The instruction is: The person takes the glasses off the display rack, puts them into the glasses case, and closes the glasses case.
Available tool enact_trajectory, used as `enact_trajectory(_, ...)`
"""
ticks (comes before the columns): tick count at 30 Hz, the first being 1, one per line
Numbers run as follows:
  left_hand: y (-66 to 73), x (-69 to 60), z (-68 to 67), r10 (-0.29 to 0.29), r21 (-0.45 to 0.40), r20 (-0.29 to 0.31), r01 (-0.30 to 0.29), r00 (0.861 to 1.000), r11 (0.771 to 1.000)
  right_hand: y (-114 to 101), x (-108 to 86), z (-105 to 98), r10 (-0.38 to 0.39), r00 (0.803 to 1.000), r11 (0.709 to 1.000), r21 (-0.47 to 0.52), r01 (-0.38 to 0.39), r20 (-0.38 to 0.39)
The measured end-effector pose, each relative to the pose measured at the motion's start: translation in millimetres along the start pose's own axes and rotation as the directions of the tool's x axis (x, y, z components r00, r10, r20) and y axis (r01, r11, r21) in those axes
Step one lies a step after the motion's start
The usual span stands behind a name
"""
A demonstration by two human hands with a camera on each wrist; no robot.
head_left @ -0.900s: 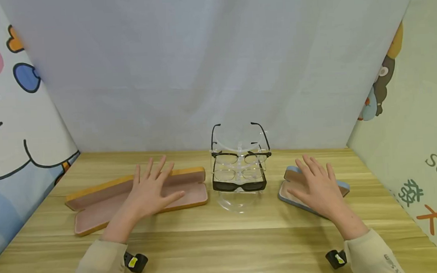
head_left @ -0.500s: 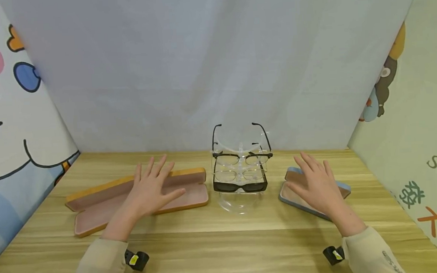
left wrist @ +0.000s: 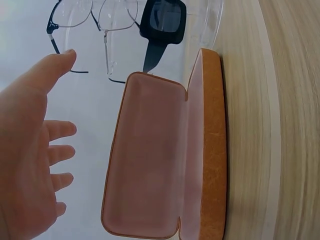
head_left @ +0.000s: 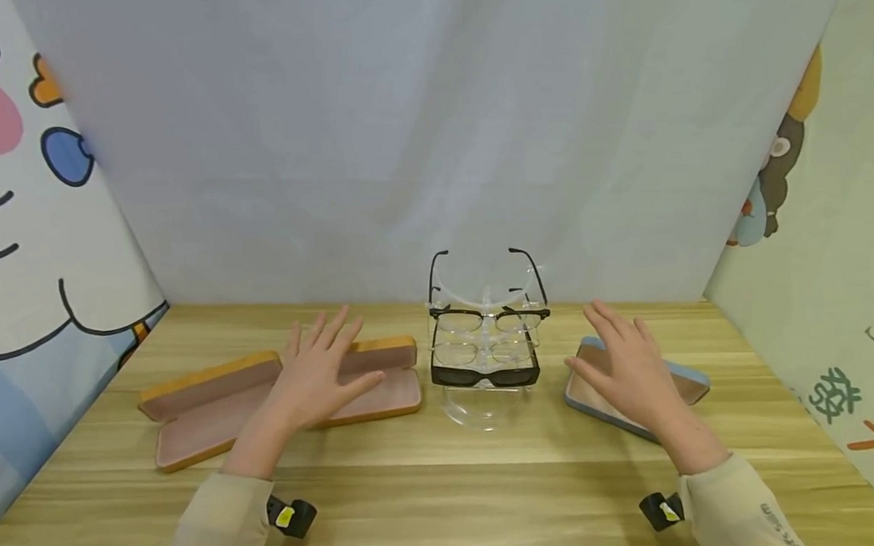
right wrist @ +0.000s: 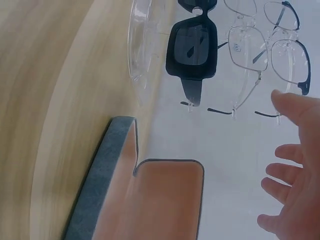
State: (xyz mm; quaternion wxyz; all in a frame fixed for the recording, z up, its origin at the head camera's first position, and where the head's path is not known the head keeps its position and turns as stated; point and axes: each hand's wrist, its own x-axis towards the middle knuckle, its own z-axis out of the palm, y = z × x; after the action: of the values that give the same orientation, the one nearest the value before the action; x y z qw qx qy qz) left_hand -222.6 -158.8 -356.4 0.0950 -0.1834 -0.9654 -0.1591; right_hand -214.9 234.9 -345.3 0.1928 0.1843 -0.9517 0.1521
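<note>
My left hand (head_left: pixel 312 381), fingers spread, hovers over orange glasses cases with pink lining. One opened case (head_left: pixel 216 416) shows left of the hand and another (head_left: pixel 384 393) right of it; the hand hides where they meet. In the left wrist view an orange case (left wrist: pixel 145 160) stands apart from the fingers. My right hand (head_left: pixel 631 370), holding nothing, is above an opened blue-grey glasses case (head_left: pixel 603 409), partly covering it. Between the hands, a clear display stand (head_left: pixel 483 412) bears dark sunglasses (head_left: pixel 484 377), thin-rimmed glasses (head_left: pixel 457 354) and black-browed glasses (head_left: pixel 488 316).
A wood-grain table (head_left: pixel 451 506) lies under everything. Behind it hangs a pale cloth (head_left: pixel 369 143). Cartoon-printed sheets, one at the left (head_left: pixel 24 273) and one at the right (head_left: pixel 843 281), flank the table.
My right hand has shifted slightly left and its fingers have drawn closer together. The left hand stays over the orange cases, slightly to the right. The head view has turned a little; glasses and cases stay put.
</note>
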Motion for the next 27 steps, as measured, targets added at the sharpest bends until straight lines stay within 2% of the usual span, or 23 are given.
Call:
enact_trajectory(7, 5.1, 3.7, 3.6, 0.012, -0.030, -0.019, -0.012, 1.000, 0.999, -6.2, 1.9, -1.0, -0.005, 1.000, 0.999, 0.049, 0.005, -0.016)
enact_trajectory(17, 19.4, 7.5, 1.9, 0.057, -0.018, -0.114, -0.059, 0.992, 0.998, -16.1, 7.3, 0.1, -0.011, 0.999, 0.995, 0.100, 0.014, -0.032)
enact_trajectory(21, 25.8, 7.7, 0.8, 0.074, -0.044, -0.179, -0.083, 0.981, 0.996, -18.8, 9.4, 0.8, -0.010, 0.999, 0.993, 0.114, 0.015, -0.042)
enact_trajectory(27, 32.5, 9.1, 6.3, 0.127, -0.061, -0.287, -0.150, 0.949, 0.987, -23.2, 11.2, 1.1, 0.019, 0.998, 0.983, 0.182, -0.009, -0.053)
